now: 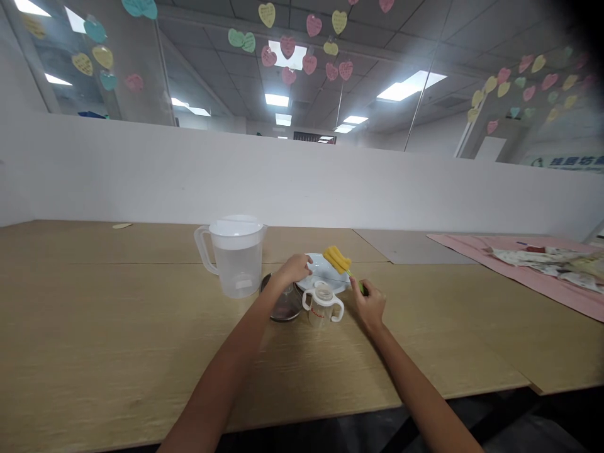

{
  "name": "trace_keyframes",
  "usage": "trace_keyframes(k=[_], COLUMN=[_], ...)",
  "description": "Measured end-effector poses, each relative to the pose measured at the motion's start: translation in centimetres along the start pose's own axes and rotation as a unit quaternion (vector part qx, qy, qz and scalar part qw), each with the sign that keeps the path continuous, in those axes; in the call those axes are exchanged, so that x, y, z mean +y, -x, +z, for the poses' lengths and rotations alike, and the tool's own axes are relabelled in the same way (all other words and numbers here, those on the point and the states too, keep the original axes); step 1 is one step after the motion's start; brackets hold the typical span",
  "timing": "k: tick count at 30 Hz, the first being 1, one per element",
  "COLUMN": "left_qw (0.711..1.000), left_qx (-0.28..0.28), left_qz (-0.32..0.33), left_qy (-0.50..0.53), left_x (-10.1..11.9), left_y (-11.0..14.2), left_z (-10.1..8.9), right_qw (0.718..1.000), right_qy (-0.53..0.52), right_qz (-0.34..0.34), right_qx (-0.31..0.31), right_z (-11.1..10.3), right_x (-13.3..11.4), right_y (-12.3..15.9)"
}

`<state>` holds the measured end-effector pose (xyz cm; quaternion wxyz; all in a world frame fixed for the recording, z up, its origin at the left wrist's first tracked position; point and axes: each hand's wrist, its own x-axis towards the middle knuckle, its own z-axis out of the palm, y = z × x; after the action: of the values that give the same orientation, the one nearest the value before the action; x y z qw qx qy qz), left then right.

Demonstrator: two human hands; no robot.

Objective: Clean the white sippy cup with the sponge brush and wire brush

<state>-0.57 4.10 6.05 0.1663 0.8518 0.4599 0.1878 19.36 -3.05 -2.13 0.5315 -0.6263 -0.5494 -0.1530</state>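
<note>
In my right hand is a sponge brush, held by its green handle. Its yellow sponge head is raised over the right side of a shallow white bowl. The fingers of my left hand curl over the bowl's left rim. Just in front of the bowl stands a clear baby bottle with two white handles, its top uncovered. Beside the bottle lies a round, dark, shiny dish, partly hidden by my left wrist; what sits in it is hard to make out.
A large translucent pitcher with a lid stands left of my left hand. Far right, a pink cloth carries crumpled fabric. A white partition wall rises behind the wooden table, whose front edge runs beneath my forearms.
</note>
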Motion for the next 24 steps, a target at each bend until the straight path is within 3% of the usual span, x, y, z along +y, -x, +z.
trace_keyframes(k=[4, 8, 11, 16, 21, 24], left_qw=[0.994, 0.935, 0.906, 0.904, 0.914, 0.934], left_qx=[-0.001, -0.065, -0.079, -0.043, -0.024, -0.032], left_qz=[0.033, 0.059, 0.06, 0.064, 0.081, 0.098], left_qy=[0.105, 0.343, 0.412, 0.42, 0.397, 0.341], left_x=[0.8, 1.8, 2.2, 2.1, 1.9, 1.8], left_y=[0.3, 1.1, 1.7, 1.6, 1.6, 2.2], left_z=[-1.5, -2.4, -2.8, -3.0, -3.7, -4.8], right_qw=[1.0, 0.999, 0.999, 0.999, 0.999, 0.999], right_qy=[-0.01, -0.022, -0.021, 0.001, -0.013, 0.032], right_qz=[-0.017, -0.036, -0.028, 0.006, -0.032, 0.005], right_qx=[-0.005, -0.01, 0.0, 0.032, 0.015, 0.017], right_z=[0.1, 0.2, 0.2, 0.1, 0.2, 0.2], right_x=[0.1, 0.3, 0.4, 0.5, 0.6, 0.3], right_y=[0.1, 0.2, 0.1, 0.0, 0.2, 0.0])
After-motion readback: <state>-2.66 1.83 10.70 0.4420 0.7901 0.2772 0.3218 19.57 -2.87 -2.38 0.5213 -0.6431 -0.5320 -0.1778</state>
